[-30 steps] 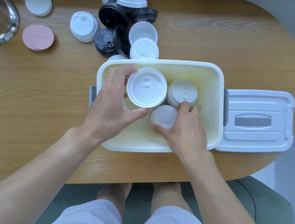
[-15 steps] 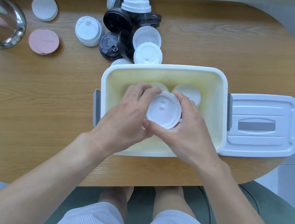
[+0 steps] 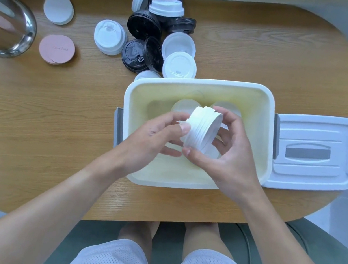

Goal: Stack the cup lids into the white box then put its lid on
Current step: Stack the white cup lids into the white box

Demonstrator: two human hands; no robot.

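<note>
Tipped up on edge since half a second ago, the stack of white lids (image 3: pixel 202 128) now sits between both hands above the white box (image 3: pixel 268 130). I see my left hand (image 3: pixel 156 135) pinching its left face, my right hand (image 3: pixel 232 151) curled round its right side. Rightward, the box lid (image 3: pixel 317 157) lies unmoved.

I hold a tilted stack of white plastic cup lids (image 3: pixel 202 130) between my left hand (image 3: pixel 155 138) and right hand (image 3: pixel 229 158) over the open white rectangular plastic box (image 3: pixel 183 180); its flat white lid (image 3: pixel 313 154) lies at three o'clock.
</note>
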